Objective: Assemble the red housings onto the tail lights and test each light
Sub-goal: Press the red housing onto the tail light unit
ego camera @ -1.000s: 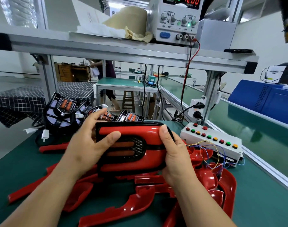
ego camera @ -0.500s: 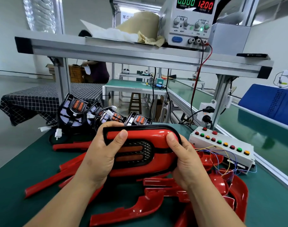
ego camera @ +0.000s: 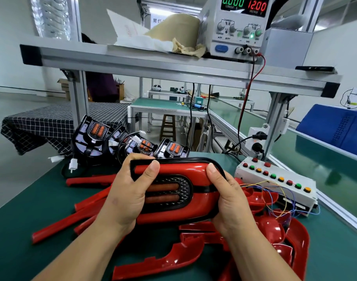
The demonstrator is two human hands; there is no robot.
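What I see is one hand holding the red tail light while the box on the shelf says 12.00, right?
Not one hand: the head view shows the left hand and the right hand both gripping the red tail light. The power supply on the shelf does read 12.00.

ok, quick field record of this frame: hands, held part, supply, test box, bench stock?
left hand: grips left end of tail light, thumb on its red housing
right hand: grips right end, thumb on top rim
lamp state: looks unlit
power supply: 0.000 current, 12.00 voltage
button box: right of hands, loose wires
bench stock: bare tail lights behind, loose red housings on green mat
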